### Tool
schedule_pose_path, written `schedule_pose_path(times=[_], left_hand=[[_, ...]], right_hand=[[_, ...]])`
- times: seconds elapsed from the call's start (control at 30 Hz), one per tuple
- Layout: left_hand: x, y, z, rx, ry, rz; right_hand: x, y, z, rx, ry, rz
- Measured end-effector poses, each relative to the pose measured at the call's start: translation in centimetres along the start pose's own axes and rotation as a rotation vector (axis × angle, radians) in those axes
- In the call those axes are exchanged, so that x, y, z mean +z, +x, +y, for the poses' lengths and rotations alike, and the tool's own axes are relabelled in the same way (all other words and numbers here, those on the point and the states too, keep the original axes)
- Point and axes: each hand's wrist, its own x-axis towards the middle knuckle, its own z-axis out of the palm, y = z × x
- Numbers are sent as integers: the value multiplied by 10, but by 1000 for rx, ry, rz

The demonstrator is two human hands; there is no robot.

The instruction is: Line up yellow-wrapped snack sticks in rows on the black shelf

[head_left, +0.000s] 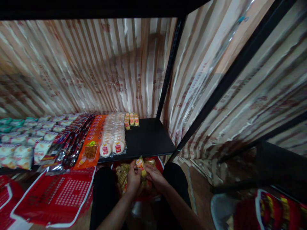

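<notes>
red basket (159, 163) holds yellow packets (122, 174); left hand (134, 176), right hand (154, 175) pinching single packet (141, 166) above.

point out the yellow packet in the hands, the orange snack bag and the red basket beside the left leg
Yellow packet (141, 166), head view: its printed front.
Orange snack bag (93, 138), head view: its printed front.
Red basket (68, 195), head view: its perforated plastic.

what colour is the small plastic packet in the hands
The small plastic packet is mostly yellow with a reddish label, seen in the head view.
</notes>
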Motion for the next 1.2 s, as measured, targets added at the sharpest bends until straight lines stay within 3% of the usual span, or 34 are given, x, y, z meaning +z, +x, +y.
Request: schedule_pose_path(times=[0.1, 0.3, 0.53, 0.73, 0.9, 1.2], left_hand=[[3, 9, 4, 44, -54, 18], [2, 28, 28, 100, -19, 37], [2, 51, 67, 119, 166, 101], [11, 83, 76, 119, 215, 128], [17, 113, 79, 128, 275, 127], [23, 153, 106, 72, 374, 219]], right_hand=[[-3, -1, -19, -39, 68, -100], [-10, 10, -55, -177, -46, -172], [-14, 51, -71, -234, -233, 43], [-11, 94, -74, -269, -316, 189], [-7, 125, -82, -273, -403, 236], [3, 170, -105, -255, -550, 324]])
